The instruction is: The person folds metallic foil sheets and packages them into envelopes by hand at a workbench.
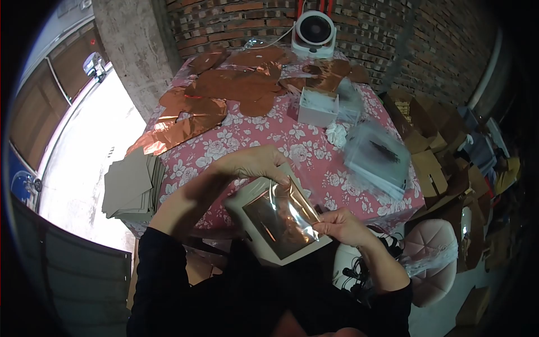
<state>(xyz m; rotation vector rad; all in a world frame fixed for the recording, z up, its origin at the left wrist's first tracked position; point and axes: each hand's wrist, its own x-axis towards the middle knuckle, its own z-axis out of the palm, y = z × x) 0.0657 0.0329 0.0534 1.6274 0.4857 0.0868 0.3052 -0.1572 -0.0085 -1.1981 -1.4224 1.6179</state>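
Note:
A shiny copper-coloured foil sheet (283, 216) lies over a beige cardboard piece (254, 195), which shows as a border around it and is tilted near my body at the table's front edge. My left hand (259, 162) reaches across the top, its thumb and fingers closed on the foil's upper edge. At the right corner, my right hand (340, 226) pinches the foil between thumb and fingers. Bright reflections and creases run along the foil's right side between the two hands. The underside of the cardboard is hidden.
Copper foil pieces (224, 84) spread over the flowered tablecloth (224, 143). A cardboard stack (128, 182) stands at the left edge. To the right are a white box (318, 108), clear plastic sleeves (377, 157) and a stool (431, 255). A white fan (314, 33) stands at the back.

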